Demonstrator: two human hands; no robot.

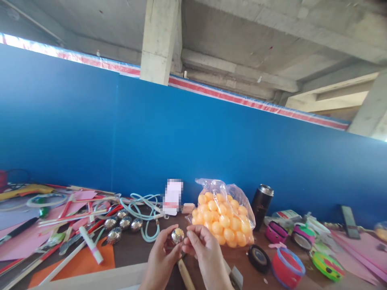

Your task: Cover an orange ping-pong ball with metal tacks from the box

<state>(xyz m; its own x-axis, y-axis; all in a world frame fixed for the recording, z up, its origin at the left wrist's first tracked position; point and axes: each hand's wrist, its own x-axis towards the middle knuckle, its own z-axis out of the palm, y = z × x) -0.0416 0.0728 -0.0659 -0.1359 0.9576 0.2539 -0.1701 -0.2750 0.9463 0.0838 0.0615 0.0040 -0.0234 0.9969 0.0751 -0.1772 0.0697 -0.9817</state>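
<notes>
A shiny silver ball [177,236] with a yellowish patch on top sits between the thumb and fingers of my left hand [161,255]. Just to its right, my right hand [205,251] has its thumb and fingers pinched together close to the ball. Whatever those fingertips hold, if anything, is too small to tell. Below both hands a wooden handle [186,276] lies on the brown table [137,253]. Several similar silver balls [124,222] rest in a group to the left. Behind my right hand stands a clear plastic bag of orange balls [225,221].
A blue partition [193,141] rises behind the table. Pale tubing [145,207], a white marker [90,245], orange paper [75,266] and many sticks are at left. To the right are a black bottle [262,205], a black tape roll [259,258], small pouches [287,268] and a phone [350,221].
</notes>
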